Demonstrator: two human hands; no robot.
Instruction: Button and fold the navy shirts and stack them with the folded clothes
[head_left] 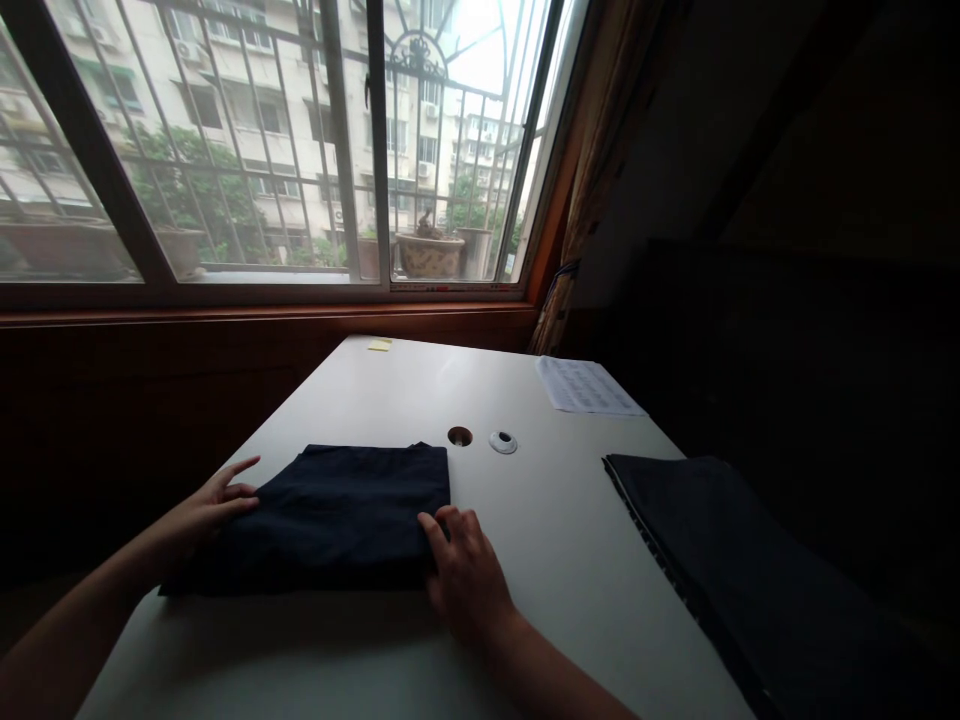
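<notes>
A dark navy folded cloth, perhaps a garment, lies flat on the white table in front of me. At its left edge is my left hand, the index finger stretched out and the thumb touching the fabric. My right hand is at the opposite edge, its fingers curled and closed on the cloth's right side. Part of those right fingers is hidden by the hand itself. Small folds show along the cloth's far right corner.
The white table has a round cable hole with its white cover beside it. More dark cloth lies at the right edge. Printed paper and a yellow note lie at the far side, below a barred window.
</notes>
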